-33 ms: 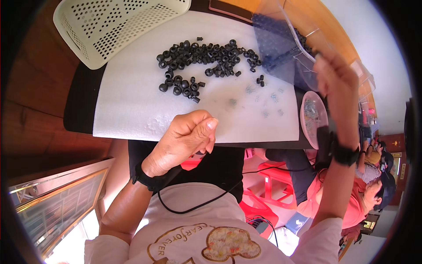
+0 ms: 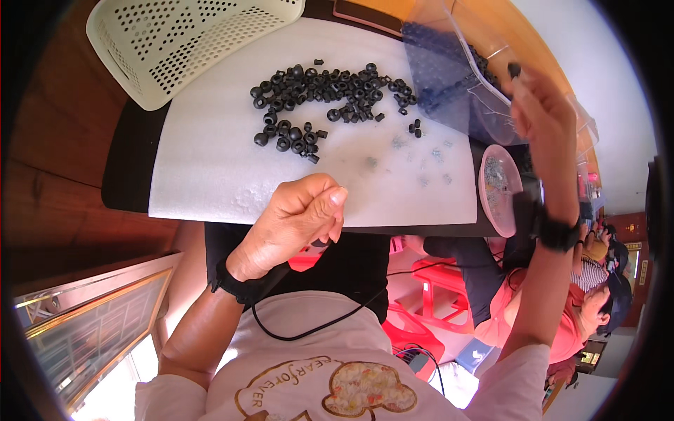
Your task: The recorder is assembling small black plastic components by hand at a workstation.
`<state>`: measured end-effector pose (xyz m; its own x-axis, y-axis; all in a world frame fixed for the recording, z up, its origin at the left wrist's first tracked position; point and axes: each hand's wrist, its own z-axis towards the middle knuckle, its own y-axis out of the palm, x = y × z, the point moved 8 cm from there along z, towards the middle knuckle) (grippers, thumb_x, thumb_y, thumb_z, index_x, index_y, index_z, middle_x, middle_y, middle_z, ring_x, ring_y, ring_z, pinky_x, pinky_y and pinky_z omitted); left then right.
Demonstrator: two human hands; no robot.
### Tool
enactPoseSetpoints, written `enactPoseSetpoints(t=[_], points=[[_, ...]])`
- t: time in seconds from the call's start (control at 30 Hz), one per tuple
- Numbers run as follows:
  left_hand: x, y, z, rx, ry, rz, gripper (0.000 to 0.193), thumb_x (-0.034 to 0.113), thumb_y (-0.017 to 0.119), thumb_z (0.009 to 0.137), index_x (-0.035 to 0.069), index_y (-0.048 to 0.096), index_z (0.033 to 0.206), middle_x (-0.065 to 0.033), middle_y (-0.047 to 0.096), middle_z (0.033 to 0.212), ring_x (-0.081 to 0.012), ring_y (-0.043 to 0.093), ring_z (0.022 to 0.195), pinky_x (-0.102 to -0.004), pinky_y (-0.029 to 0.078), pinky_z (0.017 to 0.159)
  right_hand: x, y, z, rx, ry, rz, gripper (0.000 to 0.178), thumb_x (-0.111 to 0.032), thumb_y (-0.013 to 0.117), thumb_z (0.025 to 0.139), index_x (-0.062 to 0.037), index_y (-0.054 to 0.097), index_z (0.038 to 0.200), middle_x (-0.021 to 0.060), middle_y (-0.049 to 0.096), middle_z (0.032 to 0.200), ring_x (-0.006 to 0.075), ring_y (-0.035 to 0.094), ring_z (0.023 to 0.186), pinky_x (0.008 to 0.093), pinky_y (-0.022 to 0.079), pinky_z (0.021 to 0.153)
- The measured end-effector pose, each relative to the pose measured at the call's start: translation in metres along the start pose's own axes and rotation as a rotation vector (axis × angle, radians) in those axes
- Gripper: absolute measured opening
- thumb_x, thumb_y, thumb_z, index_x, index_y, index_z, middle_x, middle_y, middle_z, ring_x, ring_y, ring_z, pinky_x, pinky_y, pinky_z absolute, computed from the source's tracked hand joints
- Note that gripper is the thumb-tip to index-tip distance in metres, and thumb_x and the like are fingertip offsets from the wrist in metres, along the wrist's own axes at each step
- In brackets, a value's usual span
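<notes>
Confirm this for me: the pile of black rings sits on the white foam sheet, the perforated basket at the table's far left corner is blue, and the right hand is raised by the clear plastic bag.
One detail is off. The head view shows the perforated basket is cream-white, not blue. The black rings do lie on the white foam sheet, and the right hand is raised by the clear plastic bag.

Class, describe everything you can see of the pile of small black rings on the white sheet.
The black rings are small, dark, round pieces with holes, rubbery-looking, several dozen in a loose heap. They lie on the far part of the white foam sheet, a few strays at the heap's right end. Neither hand touches them; the white perforated basket sits beyond them.
</notes>
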<state>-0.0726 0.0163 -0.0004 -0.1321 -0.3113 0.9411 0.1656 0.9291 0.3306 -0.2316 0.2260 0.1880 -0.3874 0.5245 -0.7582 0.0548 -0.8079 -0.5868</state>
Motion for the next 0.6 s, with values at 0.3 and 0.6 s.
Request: enactPoseSetpoints(t=[0.3, 0.6], points=[[0.003, 0.002, -0.001, -0.007, 0.026, -0.045, 0.036, 0.035, 0.048, 0.1, 0.006, 0.052, 0.079, -0.0002, 0.055, 0.063, -0.0044, 0.047, 0.056, -0.0195, 0.037, 0.051, -0.025, 0.075, -0.027, -0.233, -0.188, -0.072, 0.029, -0.013, 0.061, 0.089, -0.0044, 0.059, 0.116, 0.0072, 0.065, 0.094, 0.0139, 0.058, 0.072, 0.0267, 0.048, 0.065], [0.003, 0.001, 0.001, 0.011, 0.045, -0.029, 0.038, 0.037, 0.047, 0.099, 0.006, 0.052, 0.078, -0.0004, 0.055, 0.063, -0.0048, 0.047, 0.055, -0.0199, 0.037, 0.051, -0.008, 0.21, -0.05, -0.513, -0.442, -0.437, 0.012, -0.006, 0.059, 0.081, -0.0011, 0.054, 0.092, 0.0158, 0.056, 0.091, 0.0374, 0.06, 0.084, 0.0451, 0.049, 0.069]])
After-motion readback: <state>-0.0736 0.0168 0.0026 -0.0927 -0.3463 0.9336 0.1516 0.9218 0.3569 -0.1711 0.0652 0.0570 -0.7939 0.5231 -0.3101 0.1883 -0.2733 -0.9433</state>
